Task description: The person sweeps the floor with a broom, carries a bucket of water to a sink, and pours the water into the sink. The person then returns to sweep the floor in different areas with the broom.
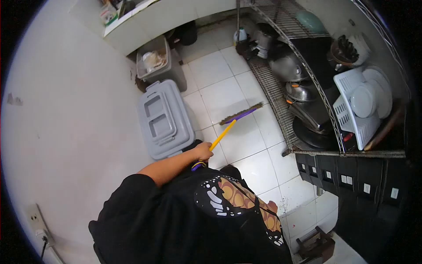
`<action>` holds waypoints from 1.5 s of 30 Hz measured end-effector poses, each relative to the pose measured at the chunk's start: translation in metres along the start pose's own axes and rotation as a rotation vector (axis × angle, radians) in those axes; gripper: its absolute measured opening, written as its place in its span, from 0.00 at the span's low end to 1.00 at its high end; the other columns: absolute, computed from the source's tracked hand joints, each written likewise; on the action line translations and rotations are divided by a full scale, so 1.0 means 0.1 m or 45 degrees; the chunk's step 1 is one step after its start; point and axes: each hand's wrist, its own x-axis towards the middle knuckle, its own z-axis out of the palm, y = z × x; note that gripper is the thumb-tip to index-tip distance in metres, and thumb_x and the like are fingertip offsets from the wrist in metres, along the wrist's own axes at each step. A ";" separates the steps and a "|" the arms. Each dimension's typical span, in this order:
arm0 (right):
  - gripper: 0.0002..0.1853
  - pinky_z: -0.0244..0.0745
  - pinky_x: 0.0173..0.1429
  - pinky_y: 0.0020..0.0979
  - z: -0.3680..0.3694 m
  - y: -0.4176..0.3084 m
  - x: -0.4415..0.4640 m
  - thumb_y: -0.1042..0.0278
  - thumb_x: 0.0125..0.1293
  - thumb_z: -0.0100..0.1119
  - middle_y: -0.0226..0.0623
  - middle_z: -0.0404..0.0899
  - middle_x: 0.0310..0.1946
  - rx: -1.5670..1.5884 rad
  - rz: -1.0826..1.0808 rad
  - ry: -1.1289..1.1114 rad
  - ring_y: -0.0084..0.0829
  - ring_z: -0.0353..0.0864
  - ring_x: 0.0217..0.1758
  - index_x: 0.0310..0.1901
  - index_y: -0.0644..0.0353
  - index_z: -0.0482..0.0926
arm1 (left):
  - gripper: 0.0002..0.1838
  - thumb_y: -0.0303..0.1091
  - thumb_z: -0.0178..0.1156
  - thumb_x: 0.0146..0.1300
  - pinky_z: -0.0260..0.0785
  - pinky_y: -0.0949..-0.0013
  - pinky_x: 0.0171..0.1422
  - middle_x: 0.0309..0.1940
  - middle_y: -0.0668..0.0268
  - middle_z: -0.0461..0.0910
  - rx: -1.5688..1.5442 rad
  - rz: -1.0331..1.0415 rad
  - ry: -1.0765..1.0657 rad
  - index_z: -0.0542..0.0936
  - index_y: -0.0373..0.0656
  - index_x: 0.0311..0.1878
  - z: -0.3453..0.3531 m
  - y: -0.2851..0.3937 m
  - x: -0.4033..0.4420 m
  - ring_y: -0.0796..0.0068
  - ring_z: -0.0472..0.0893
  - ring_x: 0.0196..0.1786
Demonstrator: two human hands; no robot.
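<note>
My left hand [204, 151] is closed around the yellow handle of a broom [223, 135]. The broom's purple head, with worn brownish bristles, rests on the white tile floor [222, 94]. Just below that hand, a purple and yellow piece [198, 166] shows against my black shirt; I cannot tell whether it belongs to the broom. At the shirt's right edge a small patch of skin, seemingly my right hand [273, 206], pokes out. Its fingers are mostly hidden by the shirt. Left of the broom lies a grey plastic lid [165, 119], close to my left hand.
A grey bin [172, 72] with rubbish stands behind the lid. On the right, a wire rack [266, 86] holds pots, pans and a white dish rack [347, 108]. Black drawers [325, 174] with white labels stand below. A small brown wooden stool [317, 246] sits at lower right.
</note>
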 end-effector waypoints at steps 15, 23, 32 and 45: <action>0.19 0.67 0.20 0.27 -0.51 0.47 0.66 0.69 0.56 0.45 0.38 0.74 0.23 -0.295 -0.125 0.126 0.28 0.73 0.19 0.50 0.65 0.66 | 0.18 0.29 0.53 0.52 0.72 0.62 0.28 0.25 0.51 0.77 -0.045 -0.082 0.634 0.69 0.38 0.48 -2.07 0.11 0.84 0.62 0.79 0.22; 0.18 0.68 0.21 0.23 0.43 -1.43 0.01 0.73 0.56 0.43 0.43 0.77 0.25 -0.216 -0.358 0.147 0.27 0.76 0.24 0.50 0.68 0.67 | 0.12 0.30 0.54 0.50 0.72 0.62 0.28 0.25 0.52 0.78 0.097 -0.189 0.825 0.74 0.35 0.38 -4.11 -0.05 3.46 0.62 0.80 0.23; 0.18 0.74 0.29 0.26 1.79 -2.82 0.00 0.71 0.56 0.43 0.43 0.78 0.27 -0.432 -0.002 -0.001 0.29 0.78 0.26 0.49 0.68 0.68 | 0.11 0.32 0.54 0.48 0.72 0.62 0.33 0.24 0.53 0.78 0.536 -0.044 0.384 0.75 0.37 0.34 -3.64 -0.31 5.07 0.60 0.80 0.29; 0.18 0.69 0.26 0.23 2.14 -3.01 0.08 0.71 0.57 0.44 0.39 0.78 0.28 -0.129 0.034 0.041 0.24 0.77 0.26 0.51 0.64 0.68 | 0.27 0.27 0.55 0.49 0.69 0.66 0.29 0.27 0.50 0.77 0.249 -0.102 -0.086 0.66 0.43 0.56 -4.35 0.75 1.54 0.56 0.78 0.27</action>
